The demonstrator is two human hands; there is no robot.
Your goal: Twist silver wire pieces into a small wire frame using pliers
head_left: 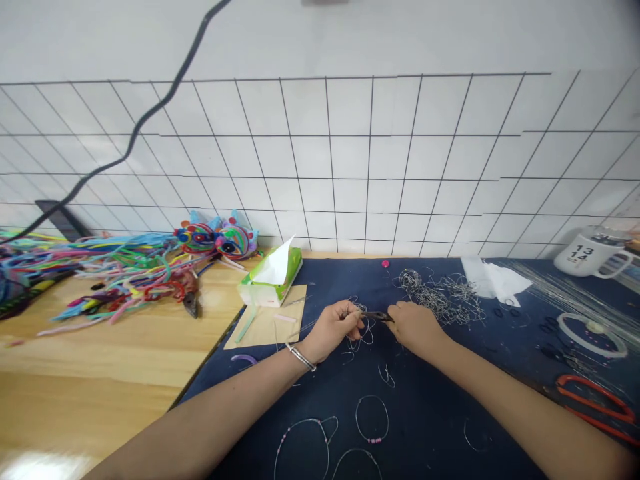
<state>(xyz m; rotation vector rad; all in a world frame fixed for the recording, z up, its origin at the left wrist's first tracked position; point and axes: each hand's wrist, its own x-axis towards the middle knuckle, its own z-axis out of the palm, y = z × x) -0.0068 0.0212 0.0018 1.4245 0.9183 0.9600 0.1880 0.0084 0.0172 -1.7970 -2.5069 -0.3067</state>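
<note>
My right hand (416, 327) is closed around dark pliers (376, 315), whose jaws point left toward my other hand. A bracelet is on the wrist of my left hand (334, 329), whose fingers pinch a thin silvery wire (369, 332) at the pliers' tip. Its exact grip point is too small to make out. Loose wire curls hang just below. Nearer to me on the dark blue mat (425, 420) lie a wire ring with pink beads (375, 440), a larger beaded wire loop (303, 421) and part of a third.
A wire tangle (445, 297) lies beyond my right hand. A tissue pack (273, 277) and a brown paper sheet (265, 332) sit left. Colourful pipe cleaners (125, 260) cover the far left table. Orange-handled scissors (595, 397), long straight wires (585, 300) and a white mug (587, 255) are right.
</note>
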